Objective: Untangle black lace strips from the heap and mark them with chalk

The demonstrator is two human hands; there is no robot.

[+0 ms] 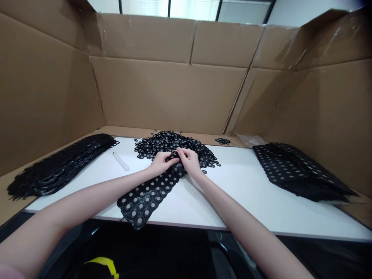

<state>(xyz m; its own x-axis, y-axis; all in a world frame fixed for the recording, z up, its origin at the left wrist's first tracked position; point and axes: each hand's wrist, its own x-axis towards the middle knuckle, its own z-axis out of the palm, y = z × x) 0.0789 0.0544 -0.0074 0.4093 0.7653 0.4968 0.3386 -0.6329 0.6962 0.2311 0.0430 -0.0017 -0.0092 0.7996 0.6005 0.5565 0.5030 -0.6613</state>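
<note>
A black rubber-like sheet point(141, 201) with rows of round grey-centred discs lies slantwise on the white board, its near end hanging slightly over the front edge. My left hand point(161, 163) is closed on the sheet's far end, which curls up between thumb and fingers. Close against it, my right hand point(190, 162) pinches the same end from the right. The fingertips of both hands meet there, so any single small piece between them is hidden. Just beyond my hands spreads a heap of small black ring-like discs point(165, 140), with a few lying loose near my right wrist.
A stack of black perforated sheets point(64, 164) lies at the left. More disc-covered sheets point(290, 166) are piled at the right. A white pen-like tool point(121, 161) rests left of the heap. A small cluster of rings point(222, 141) sits behind. Cardboard walls point(162, 93) enclose the board point(238, 193).
</note>
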